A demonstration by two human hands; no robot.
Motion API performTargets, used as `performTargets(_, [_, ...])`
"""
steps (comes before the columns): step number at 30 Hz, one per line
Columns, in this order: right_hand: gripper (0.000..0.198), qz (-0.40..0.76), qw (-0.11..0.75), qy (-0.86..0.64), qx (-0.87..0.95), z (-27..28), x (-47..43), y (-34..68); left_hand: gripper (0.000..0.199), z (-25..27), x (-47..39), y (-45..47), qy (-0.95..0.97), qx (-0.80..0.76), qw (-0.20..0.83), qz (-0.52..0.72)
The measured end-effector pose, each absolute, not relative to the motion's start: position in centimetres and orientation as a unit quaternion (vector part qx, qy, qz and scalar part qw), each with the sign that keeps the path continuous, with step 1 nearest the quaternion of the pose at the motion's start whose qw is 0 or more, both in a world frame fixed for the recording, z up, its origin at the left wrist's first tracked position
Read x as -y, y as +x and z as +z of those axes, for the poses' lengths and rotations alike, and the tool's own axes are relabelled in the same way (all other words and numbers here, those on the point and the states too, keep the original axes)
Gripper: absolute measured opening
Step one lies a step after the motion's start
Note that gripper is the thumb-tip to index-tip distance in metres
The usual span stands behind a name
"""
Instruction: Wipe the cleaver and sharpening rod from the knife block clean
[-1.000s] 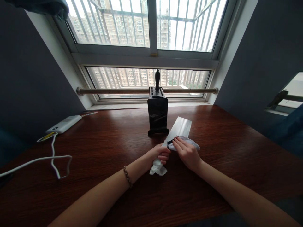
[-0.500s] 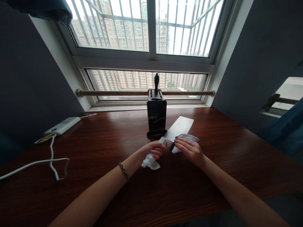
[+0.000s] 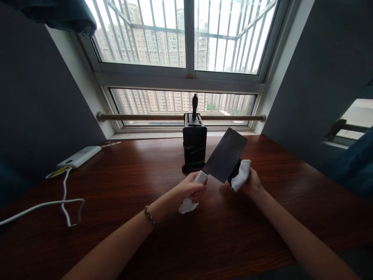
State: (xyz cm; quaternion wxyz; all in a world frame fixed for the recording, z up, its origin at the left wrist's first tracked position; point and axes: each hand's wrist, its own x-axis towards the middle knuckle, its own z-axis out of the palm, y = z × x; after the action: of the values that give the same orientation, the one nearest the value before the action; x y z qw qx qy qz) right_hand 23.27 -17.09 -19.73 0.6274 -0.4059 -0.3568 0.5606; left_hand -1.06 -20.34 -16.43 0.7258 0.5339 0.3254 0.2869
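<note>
My left hand point(image 3: 190, 188) is closed round the white-wrapped handle of a cleaver point(image 3: 225, 153). The broad blade is raised, slanting up to the right, its face dark. Crumpled white paper point(image 3: 188, 206) hangs out below that fist. In my right hand point(image 3: 254, 183) is a folded white and black cloth point(image 3: 242, 175), close beside the blade's lower right edge; whether they touch I cannot tell. Its fingers are mostly hidden behind the cloth. Just beyond the cleaver stands a black knife block point(image 3: 194, 146), with one dark-handled tool point(image 3: 195, 105) upright in its top.
Reddish-brown wood forms the table point(image 3: 131, 175). At its left lies a white power bank point(image 3: 80, 156) with a white cable point(image 3: 64, 196) curling toward the front. Behind the table are a horizontal rail point(image 3: 145, 117) and a barred window point(image 3: 140, 35).
The cleaver's blade has tilted up and turned from bright to dark. My right hand has moved right and rolled over, bringing the cloth from under the fingers to their left side.
</note>
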Motion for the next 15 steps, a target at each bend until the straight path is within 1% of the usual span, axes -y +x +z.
performTargets(2, [0.031,0.622,0.585,-0.375,0.36,-19.8,18.0,22.3,0.021,-16.7,20.5,-0.8,0.577,-0.324,0.691,0.29])
performTargets(4, [0.028,0.652,0.566,-0.357,0.356,-19.7,18.8,21.8,0.019,-17.2,20.3,-0.7,0.605,-0.331,0.659,0.299])
performTargets(8, [0.029,0.655,0.587,-0.337,0.336,-19.2,18.7,22.9,0.019,-17.7,19.8,-0.8,0.61,-0.349,0.638,0.314])
performTargets(10, [0.031,0.639,0.616,-0.328,0.323,-18.9,18.1,23.9,0.018,-17.7,19.6,-0.9,0.638,-0.364,0.594,0.328])
performTargets(12, [0.031,0.614,0.649,-0.324,0.312,-18.8,17.5,24.8,0.015,-17.6,19.6,-1.2,0.703,-0.387,0.479,0.355])
performTargets(13, [0.03,0.601,0.663,-0.323,0.308,-18.7,17.2,25.2,0.013,-17.7,19.6,-1.3,0.744,-0.405,0.394,0.357])
performTargets(15, [0.03,0.568,0.691,-0.328,0.304,-18.9,16.6,26.1,0.012,-17.9,19.6,-1.4,0.806,-0.445,0.222,0.322])
